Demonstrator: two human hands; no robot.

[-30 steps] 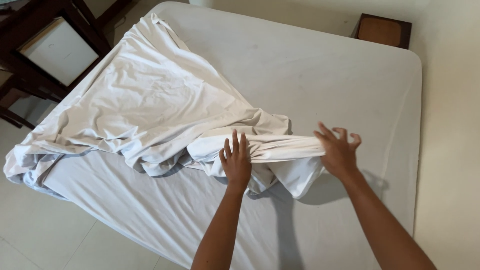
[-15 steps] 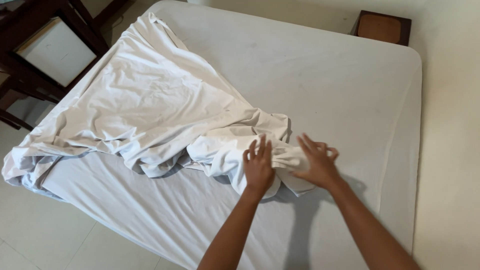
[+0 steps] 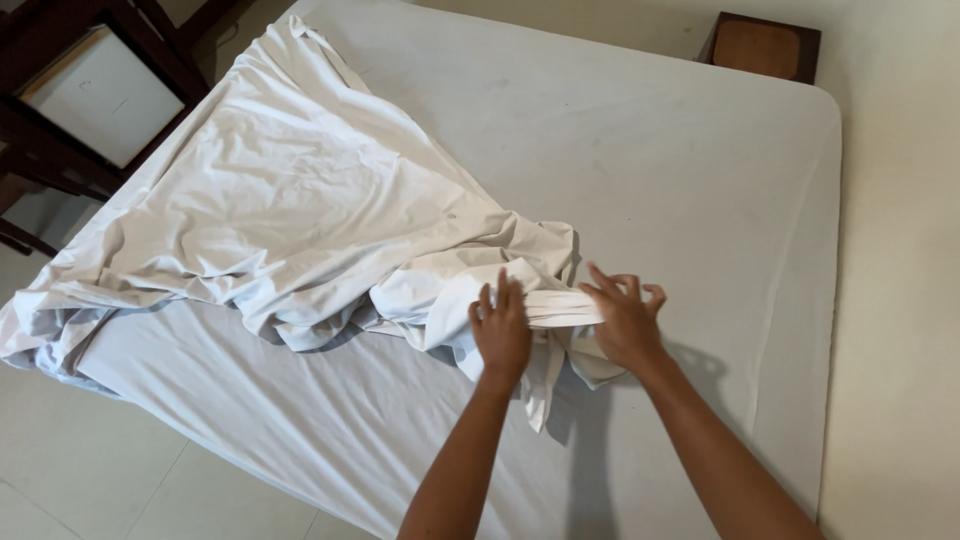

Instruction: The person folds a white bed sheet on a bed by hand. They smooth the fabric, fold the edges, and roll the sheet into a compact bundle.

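1. Here, a white sheet (image 3: 300, 220) lies rumpled across a bare white mattress (image 3: 680, 160), fanning wide toward the far-left corner and spilling over the near-left edge toward the tiled floor (image 3: 90, 470).
2. The left hand (image 3: 502, 328) and right hand (image 3: 625, 320) are close together, both clamped on a twisted band of the sheet stretched between them; a loose tail hangs below the grip.
3. The cloth looks light, soft and limp, likely to sag and slide wherever it is not held, so the firmest hold appears to be the gathered hem or corner, not the flat middle.
4. The bulk of the sheet lies left of and beyond the hands, touching them at the gathered end.
5. A dark wooden chair (image 3: 80, 90) stands beside the bed's left side; a small wooden stand (image 3: 762, 45) sits beyond the far-right corner.
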